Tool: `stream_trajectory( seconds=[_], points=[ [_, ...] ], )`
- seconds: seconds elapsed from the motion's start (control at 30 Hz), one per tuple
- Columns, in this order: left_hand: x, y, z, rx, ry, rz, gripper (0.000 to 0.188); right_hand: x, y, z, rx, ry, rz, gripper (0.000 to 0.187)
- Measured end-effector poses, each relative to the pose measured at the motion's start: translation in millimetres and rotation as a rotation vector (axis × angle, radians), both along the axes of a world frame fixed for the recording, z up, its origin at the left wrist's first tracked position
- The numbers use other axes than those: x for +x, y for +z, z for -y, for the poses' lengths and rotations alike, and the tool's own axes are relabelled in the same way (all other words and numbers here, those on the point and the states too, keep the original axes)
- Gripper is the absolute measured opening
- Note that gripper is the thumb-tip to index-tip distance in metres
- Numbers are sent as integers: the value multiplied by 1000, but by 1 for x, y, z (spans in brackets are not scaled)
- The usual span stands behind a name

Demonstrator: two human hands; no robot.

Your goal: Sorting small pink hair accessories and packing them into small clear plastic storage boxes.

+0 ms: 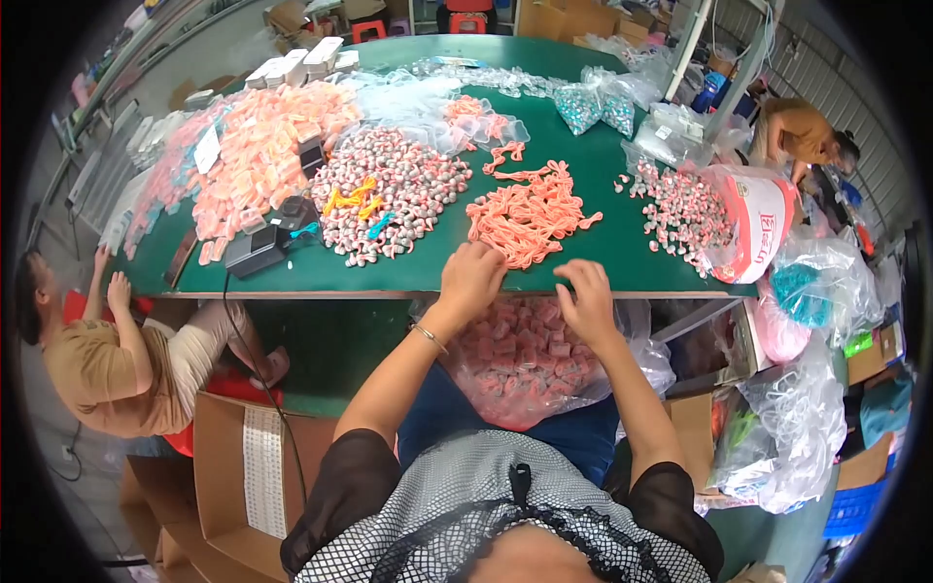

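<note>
My left hand [473, 279] rests at the near edge of a pile of coral-orange looped cords [535, 214]. Its fingers are curled together, and whatever they may hold is hidden. Close by on the right, my right hand [587, 293] hovers at the table's front edge with bent fingers and a gap between thumb and forefinger; nothing shows in it. Below the hands, a clear plastic bag [525, 355] full of pink and grey pieces sits at my lap. Left of the cords spreads a large heap of small grey-and-pink rounded pieces [389, 185].
Yellow cords [352, 197] and a black device [255, 251] with a cable lie on the green table [622, 264]. Orange cases [277, 146] are heaped at left. A pink-and-white sack [763, 223] spills pieces at right. Co-workers [117, 374] sit at left and bend over [802, 131] at right.
</note>
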State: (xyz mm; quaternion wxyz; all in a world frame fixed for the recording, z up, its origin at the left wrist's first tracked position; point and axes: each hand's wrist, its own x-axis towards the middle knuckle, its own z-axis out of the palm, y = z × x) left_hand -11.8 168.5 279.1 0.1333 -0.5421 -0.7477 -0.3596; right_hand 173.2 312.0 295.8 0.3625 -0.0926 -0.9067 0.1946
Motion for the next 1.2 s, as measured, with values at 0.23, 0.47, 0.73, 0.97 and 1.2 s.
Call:
stream_trajectory(
  seconds=[0.23,0.47,0.73,0.97,1.2],
  points=[
    [-15,-3,-10,-52,-43,26,21,-49,-5,-21,203,-95,107,57],
    [-37,8,-17,-70,33,-8,65,-72,0,-39,344,-64,90,52],
    [-38,7,-35,-35,-128,55,37,-80,-11,-74,262,37,123,39],
    [-49,-1,-52,57,-95,6,31,-97,-15,-107,132,-119,-80,40],
    [-61,-13,-59,105,-1,144,30,-119,-16,-133,95,-399,-33,36]
  ],
)
